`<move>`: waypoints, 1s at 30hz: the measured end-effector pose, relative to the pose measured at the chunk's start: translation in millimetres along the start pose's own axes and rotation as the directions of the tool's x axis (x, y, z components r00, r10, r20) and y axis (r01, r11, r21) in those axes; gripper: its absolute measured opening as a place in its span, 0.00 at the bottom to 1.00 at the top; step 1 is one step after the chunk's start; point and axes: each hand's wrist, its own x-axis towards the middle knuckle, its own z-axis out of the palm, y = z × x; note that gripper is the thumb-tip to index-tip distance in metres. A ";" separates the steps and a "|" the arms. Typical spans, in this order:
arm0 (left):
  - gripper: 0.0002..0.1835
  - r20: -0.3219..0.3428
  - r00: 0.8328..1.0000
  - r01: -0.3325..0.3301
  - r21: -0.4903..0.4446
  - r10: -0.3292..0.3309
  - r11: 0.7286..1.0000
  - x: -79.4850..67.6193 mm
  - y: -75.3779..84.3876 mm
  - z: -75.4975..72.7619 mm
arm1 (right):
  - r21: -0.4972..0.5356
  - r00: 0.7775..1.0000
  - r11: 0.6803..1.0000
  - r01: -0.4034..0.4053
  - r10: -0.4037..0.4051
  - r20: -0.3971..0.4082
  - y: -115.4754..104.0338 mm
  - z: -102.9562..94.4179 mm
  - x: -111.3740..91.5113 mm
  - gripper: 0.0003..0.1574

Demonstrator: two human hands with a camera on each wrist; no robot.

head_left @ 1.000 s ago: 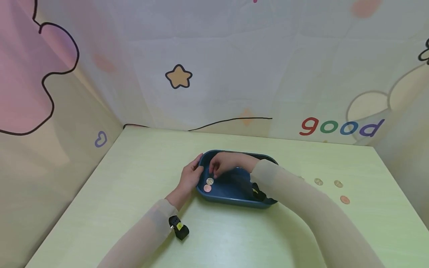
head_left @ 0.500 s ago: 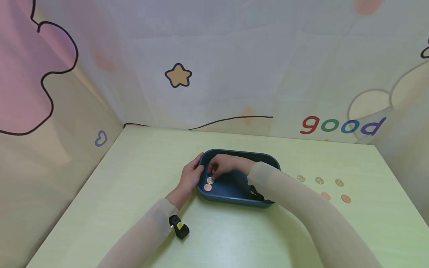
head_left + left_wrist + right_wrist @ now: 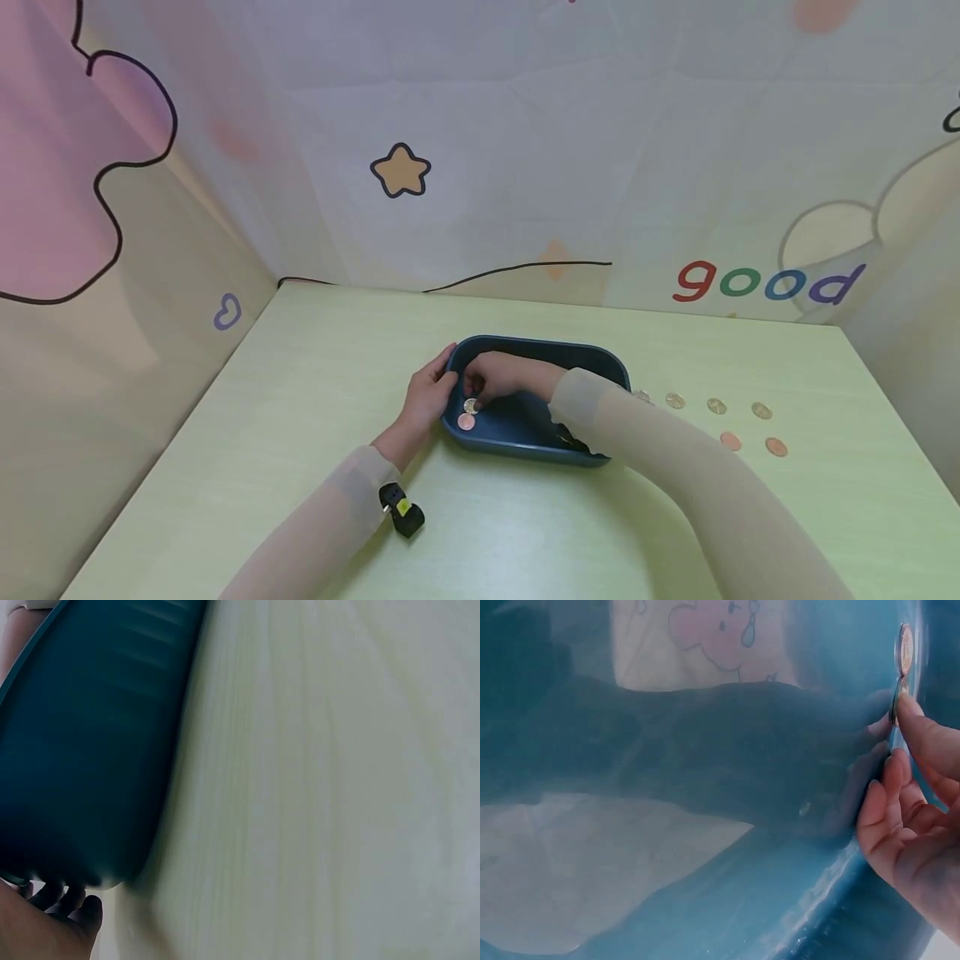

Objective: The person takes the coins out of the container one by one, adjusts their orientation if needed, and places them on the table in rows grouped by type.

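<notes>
A dark blue tray [image 3: 517,451] lies on the table in the head view. My left hand [image 3: 426,400] holds its left end, with the thumb at the rim and the fingers along the outer wall. Inside that end are a gold-coloured coin [image 3: 471,406] and a copper-coloured coin [image 3: 466,422], side by side and touching. My right hand [image 3: 498,375] reaches into the tray. In the right wrist view its thumb [image 3: 926,739] touches the near coin, while the other fingers are loosely bent just apart from it. Whether something lies under those fingers is hidden.
Right of the tray, several gold-coloured coins [image 3: 716,406] lie in a row, the leftmost partly behind the right sleeve [image 3: 660,442]. Two copper-coloured coins [image 3: 776,447] are in front of them. A printed cloth backdrop [image 3: 480,183] stands behind the pale table [image 3: 337,350].
My right hand has moved slightly left and down, bringing its thumb to the gold-coloured coin. The right forearm has lowered, uncovering more coins on the table. The left hand and tray stay in place.
</notes>
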 end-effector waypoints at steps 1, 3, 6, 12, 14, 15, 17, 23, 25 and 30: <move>0.29 0.000 1.000 0.001 -0.003 -0.001 1.000 0.0 0.2 0.1 | -0.006 1.000 1.000 0.001 -0.001 0.002 -0.7 -0.2 -0.1 0.11; 0.29 0.002 1.000 0.001 -0.006 -0.001 1.000 0.0 0.2 0.2 | -0.008 1.000 1.000 0.006 -0.006 0.001 -0.9 0.8 0.5 0.10; 0.29 0.005 1.000 0.001 -0.006 -0.001 1.000 0.1 0.1 0.3 | -0.005 1.000 1.000 0.006 -0.006 0.000 -1.6 2.9 0.7 0.10; 0.29 0.002 1.000 -0.003 -0.011 0.003 1.000 -0.6 -0.2 -0.2 | 0.001 1.000 1.000 -0.001 0.001 -0.017 -1.6 4.7 1.2 0.07; 0.29 -0.001 1.000 -0.006 -0.016 0.006 1.000 -0.7 -0.2 -0.2 | 0.008 1.000 1.000 -0.004 0.004 -0.023 -0.8 3.7 1.3 0.05; 0.29 -0.002 1.000 -0.006 -0.016 0.006 1.000 -0.8 -0.5 -0.3 | 0.013 1.000 1.000 -0.004 0.005 -0.026 0.1 3.1 1.5 0.03; 0.28 -0.001 1.000 -0.010 -0.011 0.010 1.000 -0.6 -1.2 -0.2 | 0.034 1.000 0.999 -0.006 0.007 -0.030 2.5 1.9 1.8 0.02; 0.28 -0.001 1.000 -0.009 -0.001 0.009 1.000 0.3 -2.5 0.9 | 0.055 1.000 0.998 0.000 0.000 -0.001 8.9 -2.0 2.8 0.08; 0.28 -0.001 1.000 -0.010 0.000 0.010 1.000 0.3 -2.5 1.0 | 0.048 1.000 0.999 -0.002 0.001 0.017 8.9 -3.3 2.8 0.08; 0.28 0.004 1.000 -0.017 0.007 0.017 1.000 0.3 -2.0 -0.1 | 0.026 0.999 1.000 -0.011 0.010 0.036 4.8 -6.8 0.8 0.09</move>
